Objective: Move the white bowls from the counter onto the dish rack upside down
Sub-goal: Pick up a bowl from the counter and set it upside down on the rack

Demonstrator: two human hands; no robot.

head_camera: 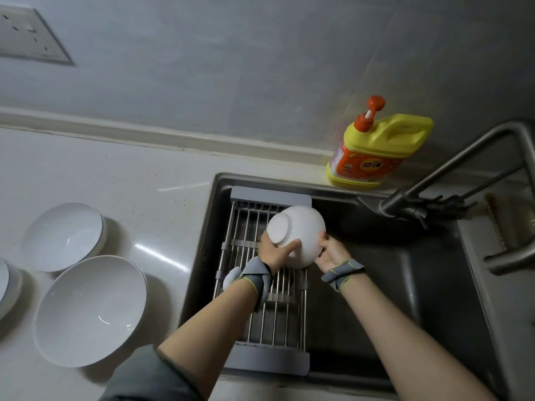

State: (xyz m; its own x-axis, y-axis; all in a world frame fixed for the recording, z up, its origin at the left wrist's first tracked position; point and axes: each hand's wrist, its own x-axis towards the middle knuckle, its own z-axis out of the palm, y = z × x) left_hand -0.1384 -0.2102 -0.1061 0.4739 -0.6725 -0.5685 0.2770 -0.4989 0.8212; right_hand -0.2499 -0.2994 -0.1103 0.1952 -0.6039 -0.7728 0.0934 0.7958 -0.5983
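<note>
Both my hands hold one white bowl [298, 233] turned bottom-up and tilted over the far half of the metal dish rack [254, 308], which spans the left part of the sink. My left hand [275, 251] grips its near-left side, thumb on the foot ring. My right hand [331, 251] supports its right edge from below. On the counter to the left, two white bowls stand upright: one further back [65, 235], one nearer [89, 311]. The edge of a third bowl [5, 287] shows at the frame's left border.
The dark sink basin [390, 299] lies to the right of the rack. A yellow detergent bottle [376, 149] with an orange pump stands on the sink's back ledge. A grey faucet [451, 180] arches over the right side. The wall has a socket plate [26, 36].
</note>
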